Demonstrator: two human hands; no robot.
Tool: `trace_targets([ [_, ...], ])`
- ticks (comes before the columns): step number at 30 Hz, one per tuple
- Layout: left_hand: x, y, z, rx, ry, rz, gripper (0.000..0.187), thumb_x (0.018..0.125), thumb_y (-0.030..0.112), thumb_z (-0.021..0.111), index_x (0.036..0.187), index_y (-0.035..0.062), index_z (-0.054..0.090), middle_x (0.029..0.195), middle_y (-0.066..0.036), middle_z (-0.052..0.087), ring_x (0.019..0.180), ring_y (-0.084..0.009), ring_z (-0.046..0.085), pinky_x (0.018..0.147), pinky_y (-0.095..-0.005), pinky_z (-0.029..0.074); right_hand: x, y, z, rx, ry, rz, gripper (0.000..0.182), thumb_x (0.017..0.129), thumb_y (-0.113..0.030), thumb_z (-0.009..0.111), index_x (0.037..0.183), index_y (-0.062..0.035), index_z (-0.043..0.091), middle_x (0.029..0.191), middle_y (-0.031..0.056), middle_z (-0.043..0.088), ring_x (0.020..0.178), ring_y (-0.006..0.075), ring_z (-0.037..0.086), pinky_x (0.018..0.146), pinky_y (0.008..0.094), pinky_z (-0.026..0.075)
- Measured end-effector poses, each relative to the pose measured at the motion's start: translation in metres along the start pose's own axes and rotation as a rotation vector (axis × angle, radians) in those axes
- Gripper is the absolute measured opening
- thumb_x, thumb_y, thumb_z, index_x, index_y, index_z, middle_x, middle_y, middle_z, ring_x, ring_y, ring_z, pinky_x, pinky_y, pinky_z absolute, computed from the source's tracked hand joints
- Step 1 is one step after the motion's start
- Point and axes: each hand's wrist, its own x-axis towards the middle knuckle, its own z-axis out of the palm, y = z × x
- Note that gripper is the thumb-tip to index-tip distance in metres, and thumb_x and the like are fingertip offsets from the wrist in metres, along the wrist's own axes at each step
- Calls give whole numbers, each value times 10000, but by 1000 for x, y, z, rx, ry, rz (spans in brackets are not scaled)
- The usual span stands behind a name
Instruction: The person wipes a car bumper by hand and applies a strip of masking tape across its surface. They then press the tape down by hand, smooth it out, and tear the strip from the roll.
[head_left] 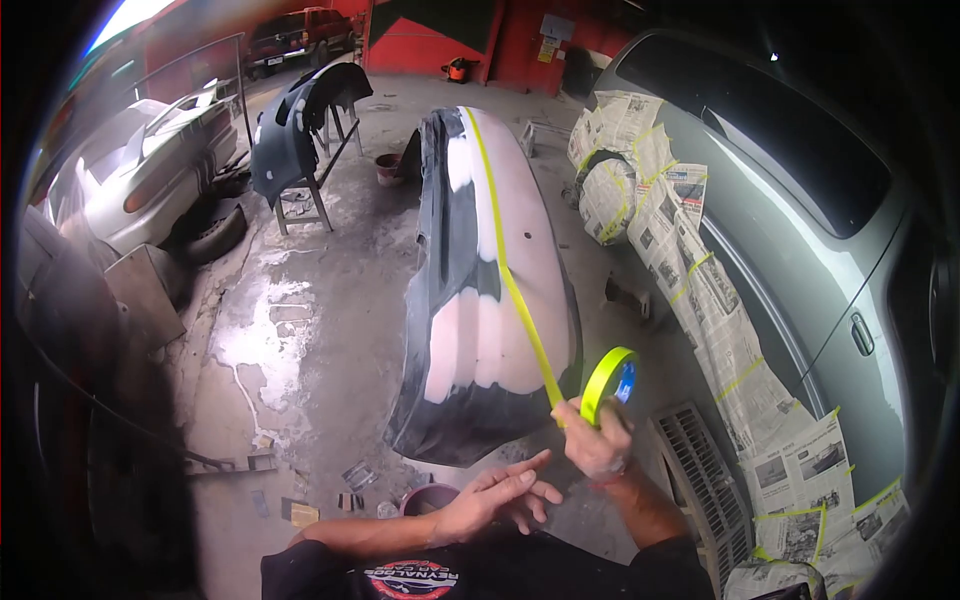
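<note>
Tape roll [608, 386] sits pinched in the right hand [595, 440], its strip [500, 250] stretched along the bumper [490, 290] ahead, while the left hand [500, 495] hovers spread just beside, near the newspaper-covered car [800, 230].

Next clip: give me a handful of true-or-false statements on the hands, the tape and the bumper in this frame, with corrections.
1. The right hand holds a roll of yellow-green tape. True.
2. The left hand grips the roll. False: it is open, away from the roll.
3. A strip of tape runs lengthwise along the bumper. True.
4. The bumper is all red. False: dark with pale sanded patches.
5. Newspaper covers part of the silver car. True.
</note>
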Motion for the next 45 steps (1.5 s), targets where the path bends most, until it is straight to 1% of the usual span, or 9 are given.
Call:
trace_targets([
  [2, -9, -6, -9, 177, -26, 8, 687, 1020, 450, 504, 1517, 8, 331, 1268, -120, 623, 976, -170, 649, 841, -333, 542, 33, 20, -15, -83, 99, 91, 314, 754, 51, 771, 1043, -65, 725, 851, 107, 642, 733, 287, 630, 615, 376, 513],
  [4, -17, -7, -20, 928, -50, 69, 677, 1003, 426, 559, 1498, 4, 373, 1381, -168, 575, 1216, -213, 593, 976, -358, 492, 69, 48, -20, -116, 209, 93, 297, 761, 33, 780, 1037, -59, 719, 872, 113, 645, 749, 297, 638, 643, 376, 518],
  [6, -19, -8, -30, 928, -1, -16, 642, 994, 436, 573, 1435, -18, 463, 1388, -190, 571, 1268, -262, 569, 1028, -356, 455, 110, 71, -27, -142, 314, 58, 245, 775, 21, 769, 1003, -60, 729, 885, 124, 646, 762, 308, 648, 661, 379, 522],
  [8, -17, -28, -61, 882, 301, -217, 619, 992, 439, 574, 1410, -11, 499, 1317, -185, 626, 1219, -278, 604, 1028, -356, 455, 148, 88, -35, -161, 407, 13, 194, 789, 10, 757, 968, -62, 739, 897, 134, 646, 775, 319, 659, 679, 382, 525],
  [11, -27, -43, -80, 842, 556, -25, 626, 975, 432, 599, 1386, -32, 512, 1229, -202, 671, 1086, -245, 672, 915, -350, 522, 195, 100, -51, -195, 538, -38, 223, 772, 27, 743, 968, -79, 747, 914, 138, 652, 797, 334, 666, 683, 376, 530],
  [14, -34, -40, -85, 943, 674, -33, 624, 964, 417, 625, 1387, -28, 513, 1198, -203, 685, 1070, -238, 674, 902, -341, 525, 240, 113, -64, -268, 620, -97, 123, 823, -73, 776, 943, -62, 748, 851, 101, 661, 696, 224, 650, 621, 318, 507],
  [20, -35, -46, -87, 951, 691, -77, 610, 974, 383, 623, 1385, -50, 503, 1230, -198, 672, 1087, -229, 663, 925, -332, 512, 299, 127, -92, -385, 719, -143, 115, 831, -153, 781, 936, -109, 765, 799, 88, 665, 678, 191, 641, 648, 310, 503],
  [23, -35, -49, -84, 925, 675, -94, 593, 976, 363, 626, 1380, -54, 507, 1236, -203, 668, 1095, -230, 660, 931, -328, 509, 314, 122, -100, -317, 740, -231, 42, 796, -29, 680, 810, -55, 710, 765, 157, 611, 713, 339, 628, 625, 424, 499],
  [45, -57, -57, -110, 950, 757, -33, 587, 963, 395, 606, 1372, -19, 526, 1245, -198, 664, 1142, -298, 655, 966, -353, 499, 432, 153, -157, -553, 848, -303, 62, 786, -110, 705, 756, -61, 729, 701, 137, 676, 708, 299, 673, 682, 403, 519],
])
